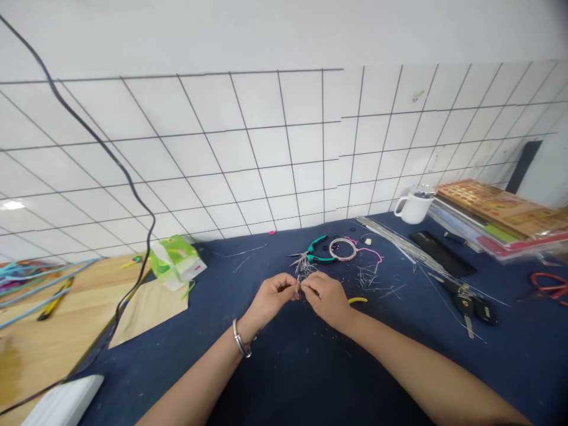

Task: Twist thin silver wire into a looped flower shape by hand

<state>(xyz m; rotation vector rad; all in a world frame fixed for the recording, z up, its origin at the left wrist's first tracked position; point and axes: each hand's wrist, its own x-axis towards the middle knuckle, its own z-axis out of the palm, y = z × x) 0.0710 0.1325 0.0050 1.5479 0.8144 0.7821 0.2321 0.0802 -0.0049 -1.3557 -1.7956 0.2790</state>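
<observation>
Both hands meet over the dark blue cloth point(275, 355), fingertips nearly touching. My left hand point(276, 296), with a silver bangle point(241, 338) on its wrist, pinches a small bundle of thin wire point(299, 287). From the other side, my right hand point(326, 296) is closed on the same wire bundle. Splayed silvery wire ends point(304, 264) stick out beyond the fingers; the fingertips partly hide the rest. Just behind lie green-handled pliers point(320, 251) with their handles spread. A pale ring point(342, 249) with pink cord point(373, 251) lies beside them.
Loose wire scraps point(370, 279) lie right of my hands, near a yellow curved handle point(357, 300). Farther right are long wires point(390, 239), keys point(464, 302), red-handled pliers point(550, 284), a white mug point(412, 207) and stacked packets point(501, 213). A green packet point(177, 260) and black cable point(133, 186) are left.
</observation>
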